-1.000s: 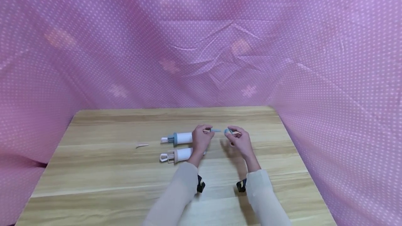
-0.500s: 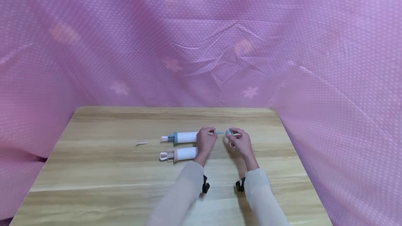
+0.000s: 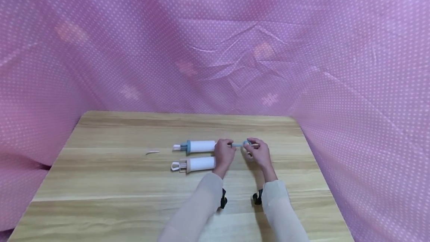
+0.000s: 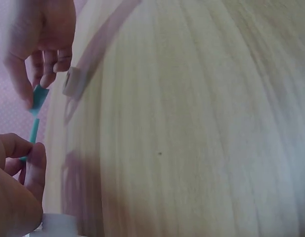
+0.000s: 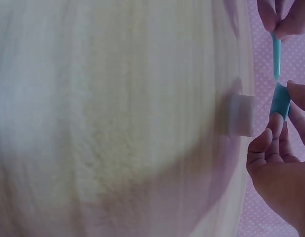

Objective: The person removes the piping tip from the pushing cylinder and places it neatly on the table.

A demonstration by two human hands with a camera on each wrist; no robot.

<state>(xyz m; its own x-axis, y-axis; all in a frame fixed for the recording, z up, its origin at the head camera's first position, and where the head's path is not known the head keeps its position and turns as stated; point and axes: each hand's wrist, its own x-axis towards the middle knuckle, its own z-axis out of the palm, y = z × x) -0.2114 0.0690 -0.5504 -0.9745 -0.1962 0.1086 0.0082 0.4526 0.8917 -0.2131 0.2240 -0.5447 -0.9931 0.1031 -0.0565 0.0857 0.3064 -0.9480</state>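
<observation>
Between the thumb and fingers of my left hand (image 3: 225, 154) is a thin teal pin (image 5: 276, 57), its tapered end toward the right hand. My right hand (image 3: 262, 156) pinches a short teal ring (image 5: 280, 101) by its rim, above the table. The pin's tip is very close to the ring; the wrist views show a small gap. On the table below the right hand lies a beige ring (image 5: 241, 116). Left of my left hand, a white roller with teal ends (image 3: 202, 146) lies behind a similar one with beige ends (image 3: 201, 163); the hand hides the teal one's right end.
A small beige pin (image 3: 152, 152) lies by itself on the wooden table (image 3: 117, 182), left of the rollers. Pink dotted cloth (image 3: 215, 66) hangs around the table's back and sides. A black wrist mount (image 3: 223, 199) shows under the left sleeve.
My left hand has moved right with the teal pin, bringing its tip up close to the ring. More of the rollers shows now. The right hand stays almost in place, still holding the ring.
</observation>
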